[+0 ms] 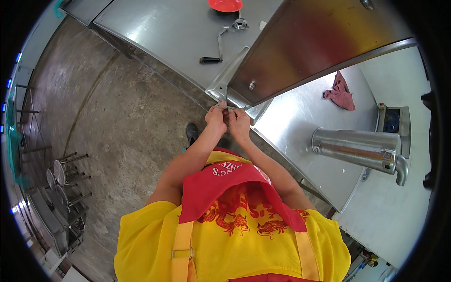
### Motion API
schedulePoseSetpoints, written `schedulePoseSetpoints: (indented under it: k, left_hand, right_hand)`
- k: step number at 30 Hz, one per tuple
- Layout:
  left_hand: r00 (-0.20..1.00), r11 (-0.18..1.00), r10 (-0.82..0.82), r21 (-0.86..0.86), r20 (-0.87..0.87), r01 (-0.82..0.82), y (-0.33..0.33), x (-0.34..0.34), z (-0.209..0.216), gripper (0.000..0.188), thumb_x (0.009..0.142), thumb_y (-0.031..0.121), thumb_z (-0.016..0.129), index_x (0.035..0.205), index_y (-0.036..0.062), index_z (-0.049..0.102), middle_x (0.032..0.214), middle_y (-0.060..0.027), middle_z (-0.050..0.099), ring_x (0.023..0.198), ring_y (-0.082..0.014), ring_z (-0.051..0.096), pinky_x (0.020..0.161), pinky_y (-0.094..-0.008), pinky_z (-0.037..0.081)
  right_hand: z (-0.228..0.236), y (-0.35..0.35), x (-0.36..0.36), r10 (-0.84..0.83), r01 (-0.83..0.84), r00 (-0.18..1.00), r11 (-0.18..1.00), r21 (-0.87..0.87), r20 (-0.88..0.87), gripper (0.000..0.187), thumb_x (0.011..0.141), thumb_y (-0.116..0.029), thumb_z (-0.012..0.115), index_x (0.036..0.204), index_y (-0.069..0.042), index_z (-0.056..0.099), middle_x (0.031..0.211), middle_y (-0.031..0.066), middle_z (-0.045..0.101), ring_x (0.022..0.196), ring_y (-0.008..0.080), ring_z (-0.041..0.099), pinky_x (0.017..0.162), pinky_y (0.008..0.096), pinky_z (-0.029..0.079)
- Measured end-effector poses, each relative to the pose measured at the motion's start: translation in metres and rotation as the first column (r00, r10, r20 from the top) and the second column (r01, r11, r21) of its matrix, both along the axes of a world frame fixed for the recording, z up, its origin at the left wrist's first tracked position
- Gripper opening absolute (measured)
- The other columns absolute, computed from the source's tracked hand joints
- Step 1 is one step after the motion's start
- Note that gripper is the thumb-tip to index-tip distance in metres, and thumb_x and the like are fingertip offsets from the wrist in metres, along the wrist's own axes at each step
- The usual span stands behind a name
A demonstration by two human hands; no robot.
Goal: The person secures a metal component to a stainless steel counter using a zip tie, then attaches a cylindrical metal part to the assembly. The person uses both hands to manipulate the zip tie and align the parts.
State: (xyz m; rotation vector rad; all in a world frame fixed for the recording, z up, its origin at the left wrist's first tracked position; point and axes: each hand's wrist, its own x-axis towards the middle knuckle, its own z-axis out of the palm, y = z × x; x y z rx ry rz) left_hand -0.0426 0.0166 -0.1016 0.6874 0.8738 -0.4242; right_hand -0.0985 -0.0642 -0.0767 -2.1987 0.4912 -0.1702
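Note:
Both hands meet at the corner of a steel table (pixel 169 44), by the metal base (pixel 229 75) of a large steel-sided machine (pixel 300 51). A thin pale-green strand (pixel 226 97), like string or a strip of plastic, runs around the base. My left hand (pixel 216 117) has its fingers pinched on it. Close beside, touching or nearly so, my right hand (pixel 239 123) also grips the strand with bent fingers. The exact hold and any knot are too small to make out.
A crank handle with a black grip (pixel 211 60), a round metal fitting (pixel 240 24) and a red bowl (pixel 225 4) lie beyond. Rightward are a reddish cloth (pixel 342 94) and a steel cylinder with a bent spout (pixel 357 149). Stools (pixel 60 172) stand on the left floor.

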Motion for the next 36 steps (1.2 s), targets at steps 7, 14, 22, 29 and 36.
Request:
schedulePoseSetpoints:
  k: [7, 14, 22, 29, 36]
  left_hand:
    - [0.927, 0.911, -0.332, 0.315, 0.175, 0.267, 0.030, -0.007, 0.018, 0.014, 0.091, 0.012, 0.066, 0.100, 0.0008, 0.066, 0.087, -0.0062, 0.064, 0.058, -0.0158, 0.061, 0.047, -0.0311, 0.049]
    - [0.677, 0.436, -0.662, 0.900, 0.323, -0.003, 0.041, 0.002, 0.007, 0.015, 0.091, 0.008, 0.062, 0.101, -0.0030, 0.067, 0.082, -0.0105, 0.067, 0.061, -0.0172, 0.065, 0.047, -0.0328, 0.051]
    - [0.951, 0.848, -0.295, 0.483, 0.092, 0.217, 0.013, -0.002, 0.015, 0.013, 0.090, -0.004, 0.059, 0.097, -0.0008, 0.069, 0.073, -0.0041, 0.064, 0.054, -0.0129, 0.055, 0.043, -0.0291, 0.041]
    - [0.869, 0.599, -0.464, 0.784, 0.174, 0.163, 0.012, -0.003, -0.014, 0.013, 0.084, 0.001, 0.068, 0.095, -0.0002, 0.074, 0.083, -0.0141, 0.072, 0.077, -0.0262, 0.068, 0.073, -0.0383, 0.052]
    - [0.747, 0.329, -0.631, 0.944, 0.208, 0.015, 0.023, -0.006, 0.012, 0.018, 0.084, 0.014, 0.074, 0.095, -0.0003, 0.071, 0.081, -0.0182, 0.071, 0.082, -0.0325, 0.070, 0.079, -0.0414, 0.054]
  right_hand:
    - [0.008, 0.006, -0.002, -0.067, 0.065, 0.998, 0.991, -0.120, -0.011, 0.022, 0.092, -0.020, 0.062, 0.100, -0.002, 0.074, 0.093, 0.0206, 0.066, 0.088, 0.0396, 0.065, 0.077, 0.0476, 0.050]
    - [0.002, 0.004, -0.002, -0.082, 0.086, 0.992, 0.995, -0.041, 0.094, 0.022, 0.087, -0.013, 0.063, 0.100, 0.000, 0.074, 0.091, 0.0213, 0.067, 0.081, 0.0371, 0.066, 0.074, 0.0439, 0.051]
    - [0.002, 0.001, 0.000, -0.048, 0.059, 0.959, 0.998, -0.031, 0.281, 0.020, 0.082, -0.002, 0.065, 0.100, -0.001, 0.074, 0.102, 0.0163, 0.068, 0.082, 0.0284, 0.067, 0.073, 0.0353, 0.053]
    - [0.011, 0.007, 0.002, -0.111, 0.103, 0.963, 0.994, 0.044, 0.246, 0.020, 0.084, 0.001, 0.064, 0.102, 0.001, 0.071, 0.118, 0.0191, 0.065, 0.089, 0.0296, 0.067, 0.079, 0.0374, 0.054]
    - [0.002, 0.002, 0.010, -0.085, 0.044, 0.967, 0.984, 0.172, 0.239, 0.017, 0.088, 0.001, 0.064, 0.104, 0.001, 0.072, 0.121, 0.0165, 0.068, 0.096, 0.0274, 0.068, 0.085, 0.0341, 0.053]
